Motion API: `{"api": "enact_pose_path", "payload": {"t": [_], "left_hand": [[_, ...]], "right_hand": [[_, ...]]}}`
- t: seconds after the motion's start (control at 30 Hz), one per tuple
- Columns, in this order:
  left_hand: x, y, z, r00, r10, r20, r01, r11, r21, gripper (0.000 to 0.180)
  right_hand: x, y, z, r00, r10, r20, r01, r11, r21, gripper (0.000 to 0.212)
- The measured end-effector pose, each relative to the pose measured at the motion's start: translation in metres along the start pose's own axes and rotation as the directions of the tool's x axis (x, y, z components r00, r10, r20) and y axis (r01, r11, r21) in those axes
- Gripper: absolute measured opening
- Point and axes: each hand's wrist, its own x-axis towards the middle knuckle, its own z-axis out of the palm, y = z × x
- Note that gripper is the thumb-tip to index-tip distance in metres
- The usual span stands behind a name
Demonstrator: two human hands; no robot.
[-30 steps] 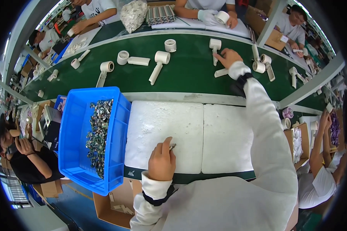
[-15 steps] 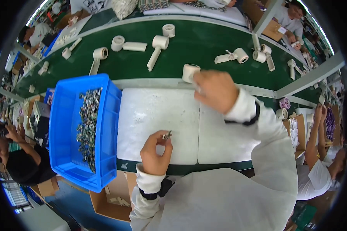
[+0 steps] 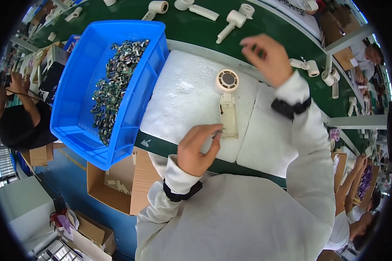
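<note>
Your left hand (image 3: 198,150) pinches a small silvery metallic-looking part (image 3: 218,132) by the near end of the round-headed cream plastic fan (image 3: 228,114) just ahead, apparently positioning it, calling for careful alignment, while your loosely curled right hand (image 3: 270,58) looks empty.

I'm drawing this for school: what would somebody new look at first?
Probably the bright blue bin, left of the white mat, heaped inside with little circuit boards. Next, the cream fan-shaped piece on the mat, its round head pointing away from the person. Then the person's left hand, pinching a tiny part beside the piece's handle, while the right hand hovers open near the mat's far edge.
</note>
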Motion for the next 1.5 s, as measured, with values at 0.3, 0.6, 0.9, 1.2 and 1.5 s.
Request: {"api": "enact_pose_path", "payload": {"t": [0.3,0.6,0.9,1.2,1.5], "left_hand": [[-0.004,-0.021,0.024,0.989,0.145,0.039,-0.144,0.989,-0.034,0.031],[-0.015,-0.020,0.027,0.994,0.103,0.025,-0.103,0.995,-0.015,0.031],[-0.016,-0.028,0.022,0.999,0.041,0.013,-0.040,0.995,-0.095,0.031],[-0.009,-0.028,0.023,0.992,0.027,0.120,-0.018,0.997,-0.070,0.031],[-0.013,-0.025,0.023,0.990,0.070,0.121,-0.064,0.997,-0.050,0.031]], "right_hand": [[0.142,0.270,0.027,0.856,0.436,-0.277,-0.503,0.827,-0.252,0.108],[0.157,0.258,0.050,0.869,0.490,-0.069,-0.494,0.867,-0.064,0.083],[0.024,0.163,-0.125,0.842,0.535,-0.073,-0.540,0.838,-0.082,0.055],[-0.266,0.075,-0.220,0.598,0.797,0.080,-0.707,0.572,-0.416,0.061],[-0.251,0.008,-0.169,0.730,0.677,-0.088,-0.659,0.665,-0.351,0.045]]}}
